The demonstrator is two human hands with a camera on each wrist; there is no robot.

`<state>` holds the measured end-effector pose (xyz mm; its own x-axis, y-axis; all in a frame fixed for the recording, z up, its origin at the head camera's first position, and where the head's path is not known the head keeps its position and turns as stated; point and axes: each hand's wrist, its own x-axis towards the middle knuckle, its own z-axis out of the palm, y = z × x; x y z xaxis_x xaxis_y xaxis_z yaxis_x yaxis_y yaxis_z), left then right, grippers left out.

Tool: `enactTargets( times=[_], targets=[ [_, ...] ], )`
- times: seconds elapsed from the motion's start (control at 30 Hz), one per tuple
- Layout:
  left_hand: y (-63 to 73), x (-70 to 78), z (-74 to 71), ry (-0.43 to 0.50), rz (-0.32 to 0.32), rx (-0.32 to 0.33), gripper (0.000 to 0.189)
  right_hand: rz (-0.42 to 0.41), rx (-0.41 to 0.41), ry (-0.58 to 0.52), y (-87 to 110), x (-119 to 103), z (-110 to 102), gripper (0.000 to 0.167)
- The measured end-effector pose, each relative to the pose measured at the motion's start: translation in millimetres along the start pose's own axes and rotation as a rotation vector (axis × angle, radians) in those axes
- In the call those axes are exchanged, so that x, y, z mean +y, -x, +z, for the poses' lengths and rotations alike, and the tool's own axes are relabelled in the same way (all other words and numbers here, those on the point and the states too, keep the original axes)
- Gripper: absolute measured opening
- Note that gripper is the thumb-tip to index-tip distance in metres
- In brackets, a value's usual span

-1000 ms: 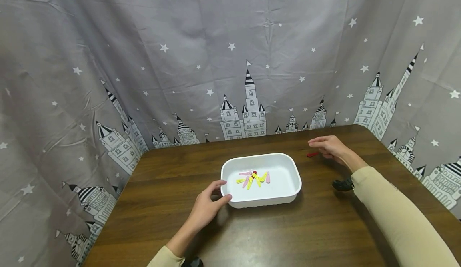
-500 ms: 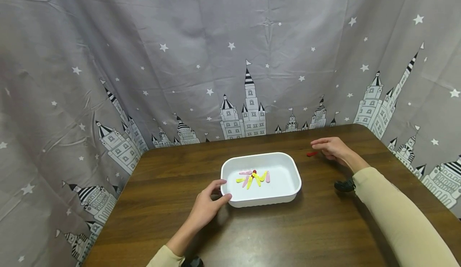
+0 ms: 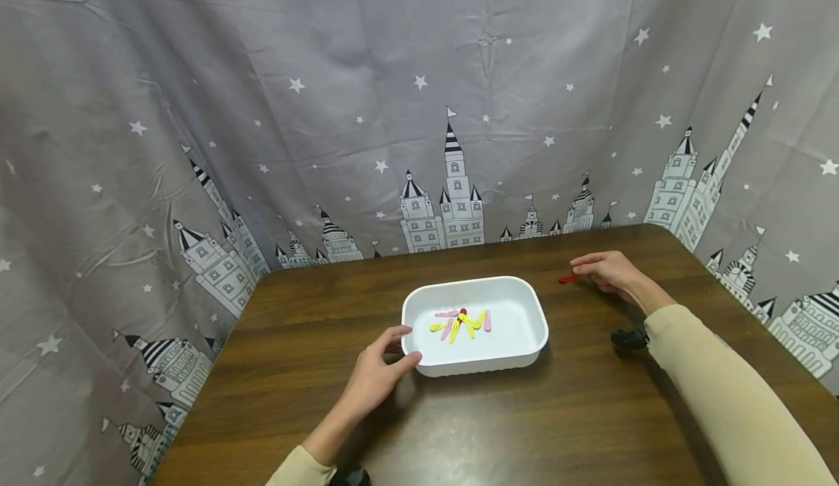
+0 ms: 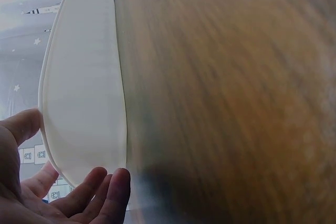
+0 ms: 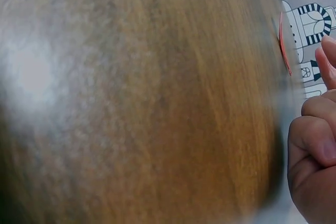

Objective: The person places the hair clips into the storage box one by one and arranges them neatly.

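Note:
My left hand [image 3: 376, 375] holds the left front corner of a white plastic tray [image 3: 514, 320], thumb and fingers at its rim. In the left wrist view its fingers [image 4: 86, 190] lie against the tray's outer wall [image 4: 84, 87]. Yellow hair clips [image 3: 467, 324], pink hair clips [image 3: 488, 322] and a red one [image 3: 462, 313] lie together inside the tray. Right of the tray, a single red hair clip [image 3: 566, 279] lies on the table. Close beside that clip, my right hand [image 3: 611, 271] hovers with loosely bent fingers and nothing visible in them.
The dark brown wooden table [image 3: 524, 428] runs back to a grey curtain [image 3: 328, 71] printed with castles and stars. A black wrist strap [image 3: 629, 338] shows under the right sleeve [image 3: 727, 391].
My right hand has drawn slightly to the right, so more of the red hair clip on the table shows. The left hand and the tray stay in place.

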<state>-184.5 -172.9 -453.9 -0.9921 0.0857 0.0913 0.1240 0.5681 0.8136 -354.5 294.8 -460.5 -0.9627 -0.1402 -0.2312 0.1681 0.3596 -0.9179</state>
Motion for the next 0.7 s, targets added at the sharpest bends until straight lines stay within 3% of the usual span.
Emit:
enactTargets(
  times=[0.7],
  targets=[
    [-0.8, -0.5, 0.2, -0.006, 0.001, -0.005, 0.048, 0.005, 0.019, 0.012, -2.0, 5.0, 3.7, 0.047]
  ],
)
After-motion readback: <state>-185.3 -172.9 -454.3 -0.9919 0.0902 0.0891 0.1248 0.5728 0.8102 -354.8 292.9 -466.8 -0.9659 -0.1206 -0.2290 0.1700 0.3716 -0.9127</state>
